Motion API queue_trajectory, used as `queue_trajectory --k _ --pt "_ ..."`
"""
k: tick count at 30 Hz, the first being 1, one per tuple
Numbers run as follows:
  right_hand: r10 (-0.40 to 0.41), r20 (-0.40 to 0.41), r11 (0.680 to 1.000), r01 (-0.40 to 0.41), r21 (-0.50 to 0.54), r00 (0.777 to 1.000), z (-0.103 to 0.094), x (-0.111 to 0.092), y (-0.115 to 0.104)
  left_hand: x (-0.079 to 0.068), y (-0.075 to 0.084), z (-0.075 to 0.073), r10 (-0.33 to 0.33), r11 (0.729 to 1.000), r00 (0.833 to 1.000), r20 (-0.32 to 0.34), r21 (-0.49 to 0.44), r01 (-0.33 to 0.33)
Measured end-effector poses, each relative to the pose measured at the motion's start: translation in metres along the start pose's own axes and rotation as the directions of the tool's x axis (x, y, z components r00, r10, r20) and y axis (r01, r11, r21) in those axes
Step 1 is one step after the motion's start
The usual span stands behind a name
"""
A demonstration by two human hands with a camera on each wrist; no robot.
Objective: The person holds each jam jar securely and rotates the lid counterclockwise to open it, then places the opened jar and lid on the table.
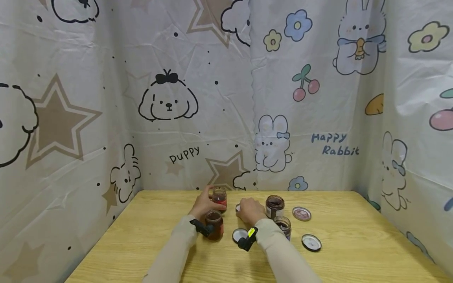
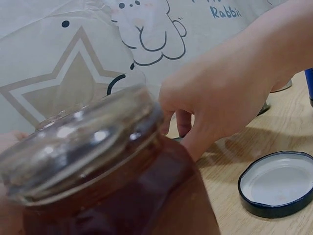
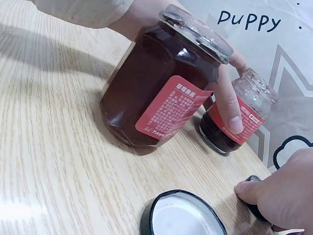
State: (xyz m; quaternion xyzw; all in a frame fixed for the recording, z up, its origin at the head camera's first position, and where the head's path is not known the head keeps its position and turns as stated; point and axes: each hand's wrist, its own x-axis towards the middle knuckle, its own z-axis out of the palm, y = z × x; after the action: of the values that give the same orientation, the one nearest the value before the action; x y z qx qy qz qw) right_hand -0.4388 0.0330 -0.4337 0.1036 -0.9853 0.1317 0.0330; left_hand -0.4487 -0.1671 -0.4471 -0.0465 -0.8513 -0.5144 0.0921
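At the far left of the table my left hand (image 1: 203,204) grips a small open jam jar (image 1: 220,195) with a red label. Its thumb lies across that label in the right wrist view, where dark jam fills the jar's lower part (image 3: 222,134). Nearer me stands a fuller, uncapped jam jar (image 1: 214,230), close beside my left wrist. My right hand (image 1: 252,211) pinches a jar lid (image 1: 238,207) at the tabletop, its thumb on the dark rim (image 3: 252,205). Another lid (image 1: 240,235), white inside with a black rim, lies in front of that hand.
Two more uncapped jars stand right of my right hand, a dark one (image 1: 275,207) behind and another (image 1: 284,225) partly behind my forearm. Farther right lie a pinkish lid (image 1: 302,214) and a white-lined lid (image 1: 311,243). A printed curtain (image 1: 226,133) borders the wooden table (image 1: 141,236).
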Motion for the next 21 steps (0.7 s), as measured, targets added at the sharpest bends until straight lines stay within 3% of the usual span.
queue_trajectory --k 21 --pt "0.03 0.01 1.0 -0.03 0.0 0.999 0.0018 -0.0006 -0.002 -0.0024 -0.0073 -0.0007 -0.031 0.999 1.0 0.004 -0.021 0.031"
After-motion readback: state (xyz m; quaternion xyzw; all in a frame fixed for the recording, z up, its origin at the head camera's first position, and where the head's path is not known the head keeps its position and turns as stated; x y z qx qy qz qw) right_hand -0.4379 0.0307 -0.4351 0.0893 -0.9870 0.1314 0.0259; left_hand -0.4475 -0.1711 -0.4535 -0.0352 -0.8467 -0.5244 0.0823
